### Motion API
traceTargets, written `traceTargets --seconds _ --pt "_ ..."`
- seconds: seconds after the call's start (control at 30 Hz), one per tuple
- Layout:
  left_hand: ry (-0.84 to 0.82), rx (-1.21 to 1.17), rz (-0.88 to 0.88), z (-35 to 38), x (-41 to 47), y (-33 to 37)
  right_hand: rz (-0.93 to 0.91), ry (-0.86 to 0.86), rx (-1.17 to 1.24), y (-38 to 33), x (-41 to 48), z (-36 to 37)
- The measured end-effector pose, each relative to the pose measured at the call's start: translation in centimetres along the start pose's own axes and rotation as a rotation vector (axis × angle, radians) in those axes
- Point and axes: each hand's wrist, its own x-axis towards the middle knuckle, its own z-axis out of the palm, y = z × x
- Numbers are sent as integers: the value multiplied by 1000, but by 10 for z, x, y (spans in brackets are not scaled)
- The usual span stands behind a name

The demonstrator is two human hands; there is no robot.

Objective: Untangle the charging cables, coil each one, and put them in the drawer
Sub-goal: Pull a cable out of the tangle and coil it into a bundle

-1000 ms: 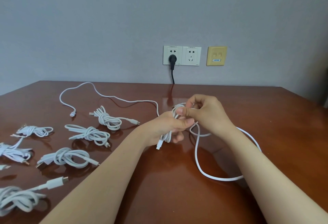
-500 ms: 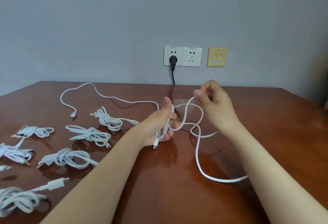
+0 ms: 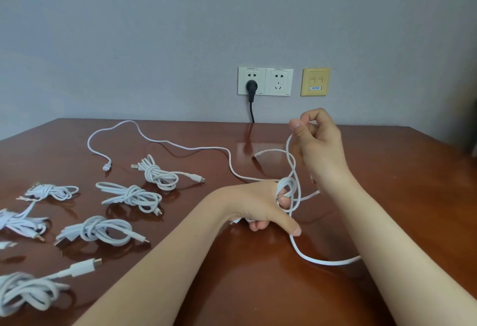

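My left hand (image 3: 254,208) grips a small coil of a white charging cable (image 3: 293,163), with loops wound around its fingers. My right hand (image 3: 318,142) is raised above and to the right, pinching a strand of the same cable between thumb and forefinger. The rest of that cable hangs down and trails in a curve on the table (image 3: 320,261) under my right forearm. A second loose white cable (image 3: 165,142) snakes across the far table. Several knotted cable bundles (image 3: 131,196) lie at the left. No drawer is in view.
The brown wooden table (image 3: 402,196) ends at a grey wall. On the wall are white sockets (image 3: 265,81) with a black plug (image 3: 251,87) and cord, and a yellow data plate (image 3: 315,81). A loose connector end (image 3: 85,267) lies front left.
My right hand has lifted up and to the right, drawing a strand of cable out from the coil. My left hand has turned over with the coil and dropped slightly.
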Motion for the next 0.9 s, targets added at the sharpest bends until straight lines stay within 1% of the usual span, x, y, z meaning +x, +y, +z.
traceTargets --seconds 0.07,0.17,0.2,0.23,0.27,0.3,0.33,0.37,0.4,0.5,0.57,0.63,0.77,0.83,0.9 --pt "17 11 11 2 -6 7 34 23 86 0 1 -1" --pt "21 58 -27 4 -10 9 125 57 186 -1 0 -2" --pt "16 53 -31 3 -10 7 156 74 179 0 -1 -2" --pt "9 19 -22 3 -10 7 171 86 117 2 -2 -2" --pt "-1 -31 -8 3 -11 8 158 91 -36 5 -2 -3" --pt "-1 -92 3 2 -11 7 122 69 -280 10 -2 -4" --pt "-1 -162 9 1 -11 6 76 23 -538 11 -4 -4" --pt "3 -233 1 -1 -10 3 8 -40 -745 12 -7 -3" --pt "1 -300 -19 -3 -8 0 -80 -125 -851 13 -9 -3" --pt "-36 -525 -96 -13 -5 -10 -249 -313 -911 1 -14 0" --pt "-62 -643 -95 -19 -6 -14 -316 -417 -981 -6 -17 1" --pt "-98 -704 -91 -22 -10 -16 -365 -495 -1010 -8 -18 0" --pt "-201 -725 -116 -22 -12 -13 -314 -637 -1042 -11 -16 -6" --pt "-261 -753 -86 -22 -12 -11 -281 -670 -1023 -12 -13 -9" --pt "-293 -766 -66 -23 -12 -10 -257 -675 -955 -11 -12 -11"
